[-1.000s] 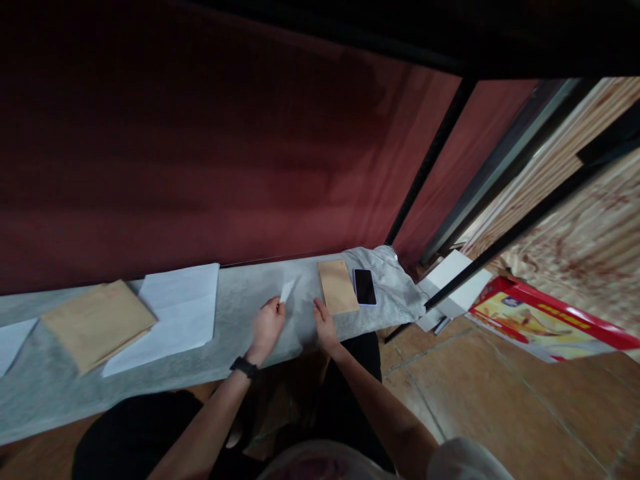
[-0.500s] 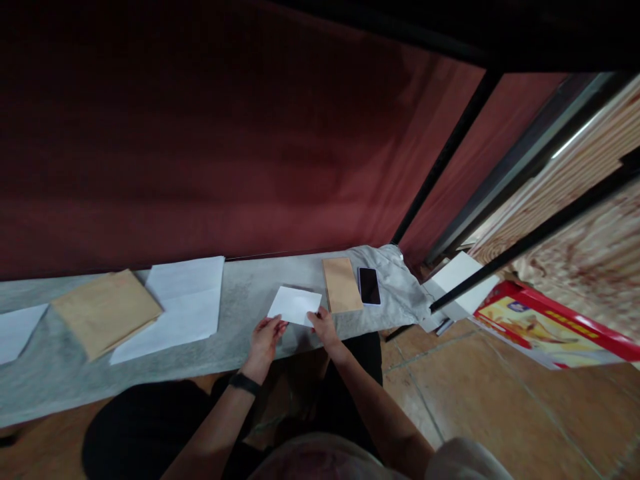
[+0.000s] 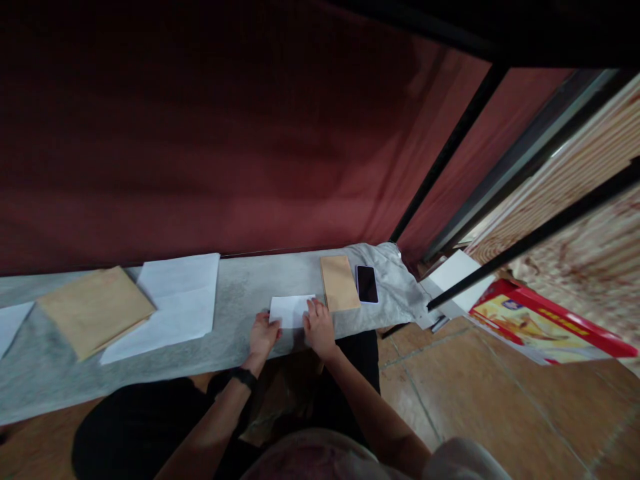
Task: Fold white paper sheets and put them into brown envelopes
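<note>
Left fingers: the left hand point(image 3: 265, 333) pinches the near left corner of a small white paper point(image 3: 289, 312); the undersides of the fingertips are hidden.
Right fingers: the right hand point(image 3: 319, 328) bends its slightly spread fingers over the right end, covering that edge; whether they pinch, I cannot tell.
Small white paper: between both hands, over the grey cloth point(image 3: 245, 287); blank, bright, oblong, its long side crosswise; folded or single, too small to tell.
To the right: a tan kraft-paper stack point(image 3: 340, 283), just beyond the right hand; a dark-screened smartphone point(image 3: 367, 285) just beside it.
To the left: a kraft envelope point(image 3: 97, 310) hiding part of the large white sheets point(image 3: 185, 293); another white sheet point(image 3: 13, 323), cut off by the frame.
</note>
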{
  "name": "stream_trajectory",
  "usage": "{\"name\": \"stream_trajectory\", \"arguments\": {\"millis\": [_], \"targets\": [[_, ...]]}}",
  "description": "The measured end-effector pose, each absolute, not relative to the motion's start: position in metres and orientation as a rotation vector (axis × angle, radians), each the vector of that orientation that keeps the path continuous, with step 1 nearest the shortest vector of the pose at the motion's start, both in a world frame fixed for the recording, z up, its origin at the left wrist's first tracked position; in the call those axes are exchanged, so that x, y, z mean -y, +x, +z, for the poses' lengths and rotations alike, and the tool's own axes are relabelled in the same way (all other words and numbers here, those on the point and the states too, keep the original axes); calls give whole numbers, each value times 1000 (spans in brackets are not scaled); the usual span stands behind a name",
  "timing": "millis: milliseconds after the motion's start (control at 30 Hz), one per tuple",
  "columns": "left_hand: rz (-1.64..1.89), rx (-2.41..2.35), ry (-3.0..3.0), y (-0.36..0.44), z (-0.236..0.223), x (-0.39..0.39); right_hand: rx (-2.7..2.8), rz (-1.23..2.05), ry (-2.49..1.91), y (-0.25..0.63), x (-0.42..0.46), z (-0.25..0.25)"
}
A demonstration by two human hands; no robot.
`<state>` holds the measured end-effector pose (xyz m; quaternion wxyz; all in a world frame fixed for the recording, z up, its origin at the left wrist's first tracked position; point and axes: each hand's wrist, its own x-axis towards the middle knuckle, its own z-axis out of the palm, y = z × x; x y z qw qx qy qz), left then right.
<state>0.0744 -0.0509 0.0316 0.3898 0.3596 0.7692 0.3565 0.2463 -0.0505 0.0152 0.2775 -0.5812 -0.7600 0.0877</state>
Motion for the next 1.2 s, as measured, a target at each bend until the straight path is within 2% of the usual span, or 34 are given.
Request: {"name": "stream_trajectory", "arguments": {"millis": [167, 267, 367, 467, 633, 800, 1200], "targets": [[771, -2153, 1115, 65, 40, 68, 2247, 179, -1492, 242, 58, 4], [638, -2281, 1561, 68, 41, 79, 2248, 162, -1530, 240, 59, -2], [563, -2094, 2098, 80, 39, 74, 2246, 146, -1523, 240, 59, -5], [491, -1876, 2311, 94, 31, 59, 2265, 135, -1508, 240, 59, -6], [332, -1884, 2378, 93, 13, 45, 2278, 117, -1528, 241, 58, -5], [337, -2016, 2370, 72, 1, 49, 2246, 76, -1522, 238, 57, -2], [198, -1989, 2400, 73, 8, 50, 2316, 90, -1490, 216, 37, 3]]}}
